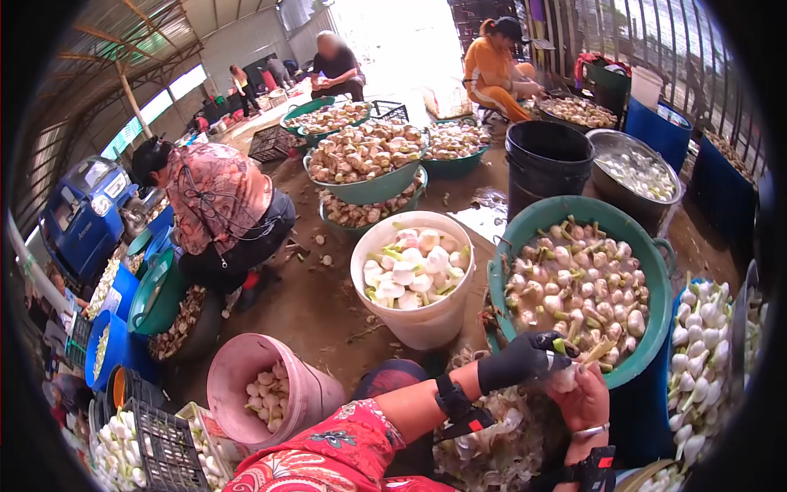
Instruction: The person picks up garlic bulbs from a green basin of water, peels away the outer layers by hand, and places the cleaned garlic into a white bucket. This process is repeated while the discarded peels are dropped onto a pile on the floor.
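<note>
Left hand: in a black glove, the left hand [525, 361] had its fingers curled in against a bulb [561, 379]; whether they gripped anything could not be told.
Right hand: bare, with a bracelet [591, 430] at the wrist, the right hand [584, 400] was bent closed around the bulb.
Bulb: it sat between the two hands, just in front of the near rim of a green tub [660, 303]; it was blurred.
Stalk: a pale stalk [600, 353] stuck up beside the bulb, above the right hand's fingers.
Green tub: many garlic bulbs lay in murky water.
Peelings: a heap of papery peelings [484, 443] lay below the hands.
White bucket: left of the tub, the white bucket [414, 324] was full of pale garlic.
Pink bucket: tilted, the pink bucket [316, 385] held some pale bulbs.
Black bucket: the black bucket [545, 176] stood behind the tub.
Floor: brown and littered, the floor [328, 295] carried a basin [373, 193] piled with garlic.
Others: one person in a patterned top [217, 193] bent over at the left; another in orange [492, 74] sat at the back.
</note>
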Motion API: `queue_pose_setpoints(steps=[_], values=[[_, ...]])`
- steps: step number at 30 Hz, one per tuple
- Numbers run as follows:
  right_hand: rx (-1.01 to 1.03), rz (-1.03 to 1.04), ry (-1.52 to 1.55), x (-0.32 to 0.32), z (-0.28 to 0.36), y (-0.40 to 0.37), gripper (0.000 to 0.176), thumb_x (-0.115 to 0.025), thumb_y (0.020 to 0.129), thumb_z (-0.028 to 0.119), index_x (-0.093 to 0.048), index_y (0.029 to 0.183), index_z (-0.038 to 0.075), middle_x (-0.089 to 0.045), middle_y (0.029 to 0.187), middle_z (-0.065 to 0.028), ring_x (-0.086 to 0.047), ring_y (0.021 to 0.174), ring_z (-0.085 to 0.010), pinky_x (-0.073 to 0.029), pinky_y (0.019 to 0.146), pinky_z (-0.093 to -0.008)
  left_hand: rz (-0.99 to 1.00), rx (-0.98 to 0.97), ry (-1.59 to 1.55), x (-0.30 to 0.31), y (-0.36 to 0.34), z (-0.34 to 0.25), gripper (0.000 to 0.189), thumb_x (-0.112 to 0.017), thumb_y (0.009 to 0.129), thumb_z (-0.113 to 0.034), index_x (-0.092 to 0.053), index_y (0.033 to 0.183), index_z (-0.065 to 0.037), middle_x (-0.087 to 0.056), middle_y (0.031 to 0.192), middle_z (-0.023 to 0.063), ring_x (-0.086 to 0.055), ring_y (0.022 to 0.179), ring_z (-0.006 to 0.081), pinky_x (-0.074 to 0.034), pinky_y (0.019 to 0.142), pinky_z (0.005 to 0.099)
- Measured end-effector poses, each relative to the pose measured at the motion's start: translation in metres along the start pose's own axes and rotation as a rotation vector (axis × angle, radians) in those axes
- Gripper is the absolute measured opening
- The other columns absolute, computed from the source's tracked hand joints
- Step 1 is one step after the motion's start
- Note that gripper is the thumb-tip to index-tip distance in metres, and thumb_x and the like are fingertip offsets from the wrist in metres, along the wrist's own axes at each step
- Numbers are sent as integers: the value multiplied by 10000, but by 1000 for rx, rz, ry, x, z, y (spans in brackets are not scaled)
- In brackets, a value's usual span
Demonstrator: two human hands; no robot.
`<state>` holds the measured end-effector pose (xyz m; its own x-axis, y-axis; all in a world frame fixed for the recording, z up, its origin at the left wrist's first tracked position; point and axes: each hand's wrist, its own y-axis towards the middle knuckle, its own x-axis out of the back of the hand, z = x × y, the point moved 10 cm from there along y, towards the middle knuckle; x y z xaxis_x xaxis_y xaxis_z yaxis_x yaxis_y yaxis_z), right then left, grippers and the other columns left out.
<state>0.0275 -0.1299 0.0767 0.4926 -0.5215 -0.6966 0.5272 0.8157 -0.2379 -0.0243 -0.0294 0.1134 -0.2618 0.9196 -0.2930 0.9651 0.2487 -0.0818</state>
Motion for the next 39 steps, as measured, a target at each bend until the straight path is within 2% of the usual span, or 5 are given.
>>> queue_pose_setpoints(steps=[5,11,13,17,39], values=[[891,-109,-1183,-36,61,-27,113,-596,837,20,-614,947,4,-619,840,-90,-582,756,-236,-463,683,-327,-142,-97,101,38,10,8,170,-588,896,-130,-654,991,-5,-605,723,-5,-546,586,81,-450,544,235],[-36,347,-1457,-9,-52,-15,285,-610,728,73,-625,1008,21,-649,867,-182,-631,780,-336,-500,714,-349,-253,-141,-43,56,4,-13,232,-586,906,-176,-632,1048,1,-568,721,18,-540,628,96,-470,617,247],[128,423,-1671,-6,-51,-20,278,-611,703,86,-642,968,6,-662,860,-175,-646,765,-311,-506,712,-352,-138,-543,865,29,-7,-45,265,-588,902,-171,-626,1113,-15,-592,790,6,-552,676,89,-485,645,259],[292,-179,-1094,8,21,-5,221,-704,751,60,-628,956,28,-632,823,-22,-586,740,-98,-505,692,-256,-129,-126,34,36,3,-3,262,-524,910,-63,-570,1152,24,-590,917,38,-586,756,131,-513,705,284],[324,-103,-345,4,26,-3,600,-772,710,28,-480,1233,-6,-591,1044,-50,-584,893,-103,-505,799,-252,-63,71,-247,8,6,17,301,-609,880,-157,-573,1106,38,-639,967,86,-642,833,155,-530,759,291]])
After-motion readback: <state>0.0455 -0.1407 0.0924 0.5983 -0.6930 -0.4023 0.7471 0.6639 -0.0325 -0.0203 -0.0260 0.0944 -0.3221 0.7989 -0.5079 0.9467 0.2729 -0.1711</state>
